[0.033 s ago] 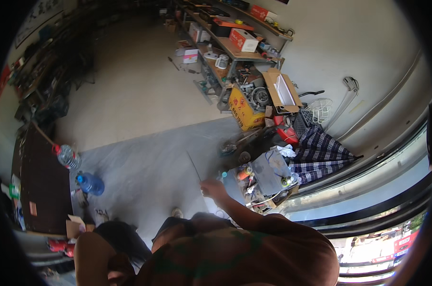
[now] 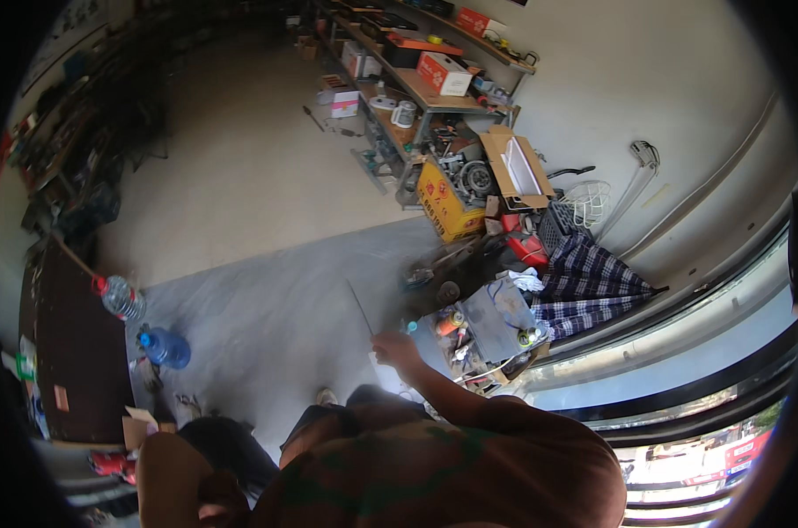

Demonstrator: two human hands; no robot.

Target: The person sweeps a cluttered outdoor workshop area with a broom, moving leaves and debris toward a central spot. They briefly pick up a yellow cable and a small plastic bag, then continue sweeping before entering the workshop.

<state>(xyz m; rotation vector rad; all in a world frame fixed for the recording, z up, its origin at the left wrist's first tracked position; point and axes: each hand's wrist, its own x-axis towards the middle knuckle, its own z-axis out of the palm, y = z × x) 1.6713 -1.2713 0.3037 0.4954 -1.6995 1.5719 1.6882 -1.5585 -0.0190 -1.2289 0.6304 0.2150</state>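
My right hand (image 2: 397, 350) is closed around the end of a thin dark rod (image 2: 359, 304), which slants away from me over the grey floor. What the rod is exactly, I cannot make out. A pale flat surface (image 2: 386, 374) shows just under this hand. To its right are a grey case (image 2: 497, 317), an orange spray can (image 2: 450, 323) and a small bottle with a teal cap (image 2: 410, 326). My left arm (image 2: 172, 471) is bent at the lower left; the fingers of that hand are lost in shadow at the lower edge.
On the left stand a clear bottle with a red cap (image 2: 122, 300) and a blue water jug (image 2: 165, 347), beside a dark table (image 2: 77, 352). A yellow box of metal parts (image 2: 449, 207), a folded checked umbrella (image 2: 584, 290) and loaded shelves (image 2: 452, 99) line the right side.
The room has shifted slightly leftward in view. My right hand keeps its hold on the rod and has hardly moved.
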